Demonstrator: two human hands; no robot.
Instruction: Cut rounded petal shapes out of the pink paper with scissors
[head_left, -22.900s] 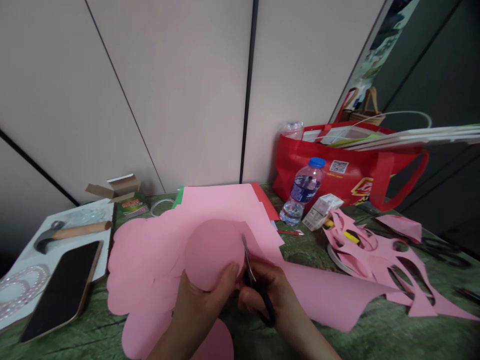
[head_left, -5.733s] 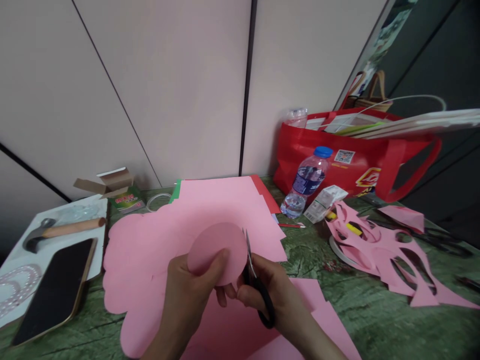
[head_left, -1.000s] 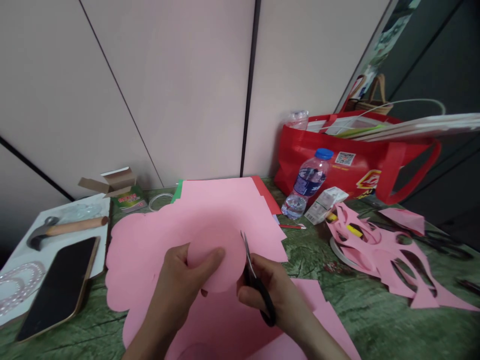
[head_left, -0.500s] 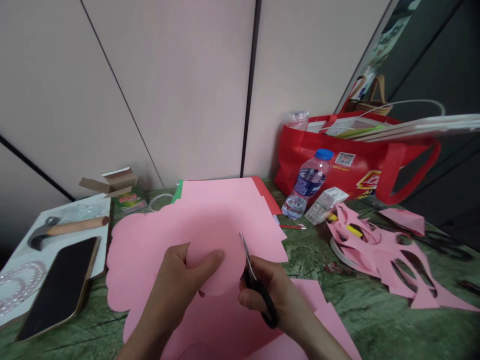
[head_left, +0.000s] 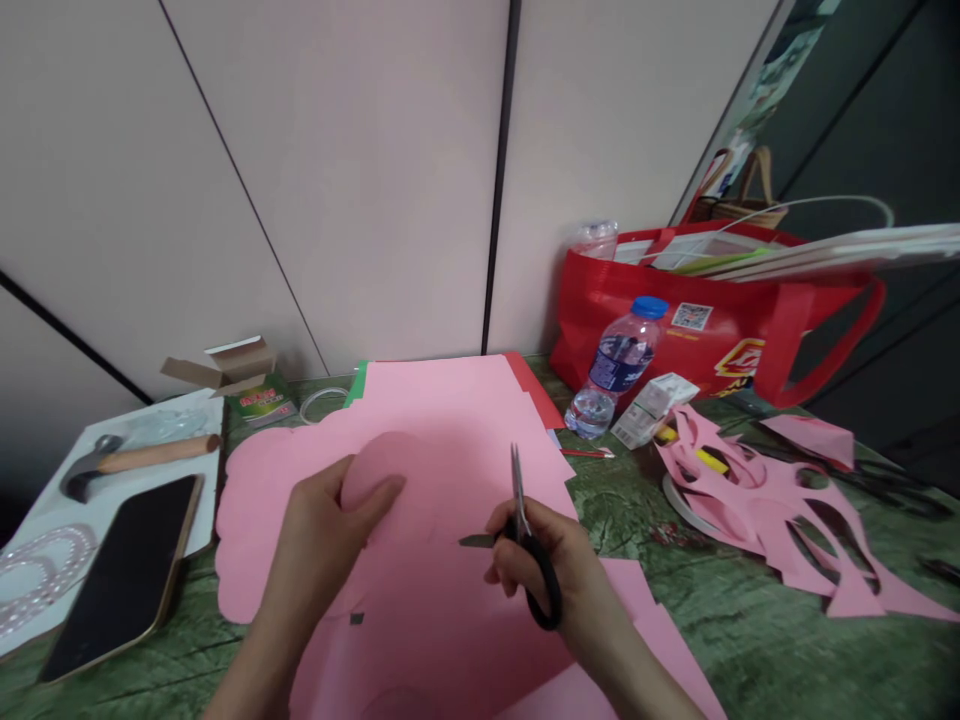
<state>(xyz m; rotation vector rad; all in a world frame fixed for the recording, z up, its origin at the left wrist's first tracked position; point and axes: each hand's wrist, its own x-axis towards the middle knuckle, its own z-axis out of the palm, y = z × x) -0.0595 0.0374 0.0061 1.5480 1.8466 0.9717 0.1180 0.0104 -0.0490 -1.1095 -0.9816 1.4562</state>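
Note:
My left hand [head_left: 322,530] pinches a rounded piece of pink paper [head_left: 390,470], thumb on top and fingers beneath. Black-handled scissors [head_left: 541,580] are in my right hand [head_left: 559,560], their blades spread apart and clear of the piece. Under both hands lie large sheets of pink paper [head_left: 450,400], some with scalloped edges at the left. Pink on pink, the lower outline of the held piece is hard to make out.
To the left are a hammer [head_left: 142,455], a phone [head_left: 124,570], bead strings [head_left: 45,580] and an opened small box [head_left: 259,395]. A water bottle [head_left: 615,370], a red bag [head_left: 675,310], a white carton [head_left: 652,410] and pink paper scraps [head_left: 780,520] stand or lie to the right.
My left hand has moved left with the rounded pink piece. The scissors have come away from its edge, and their blades have opened wide.

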